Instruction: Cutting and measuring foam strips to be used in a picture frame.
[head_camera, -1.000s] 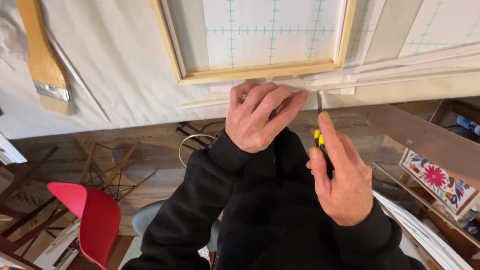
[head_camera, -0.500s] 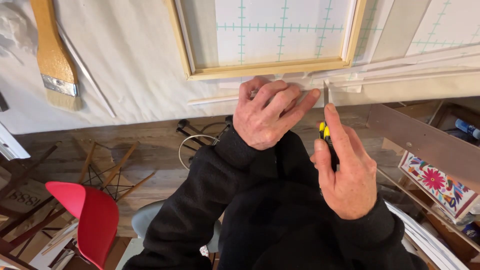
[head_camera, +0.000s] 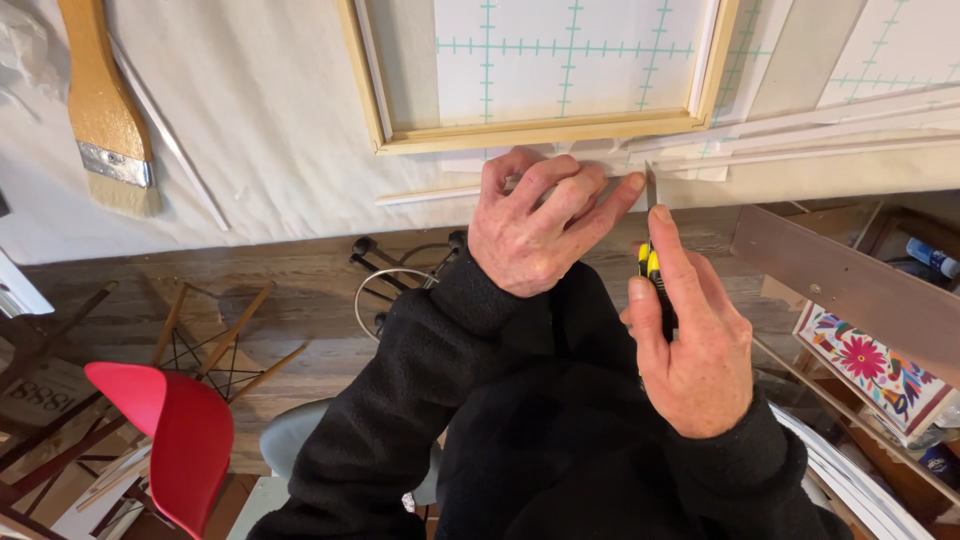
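Gripping a yellow-and-black utility knife (head_camera: 652, 262), right hand (head_camera: 690, 345) curled closed, left hand (head_camera: 535, 225) spread flat on white strip (head_camera: 600, 163)

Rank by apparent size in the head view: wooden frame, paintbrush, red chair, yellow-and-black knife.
1. wooden frame, cut off by the top edge
2. red chair and paintbrush: look similar, and the chair sits farther away, so unranked
3. knife, mostly hidden in the right hand

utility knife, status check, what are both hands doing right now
Right hand grips yellow-and-black utility knife, blade up at table edge. Left hand pressed flat on white strip below wooden frame. Nothing between blade and strip.
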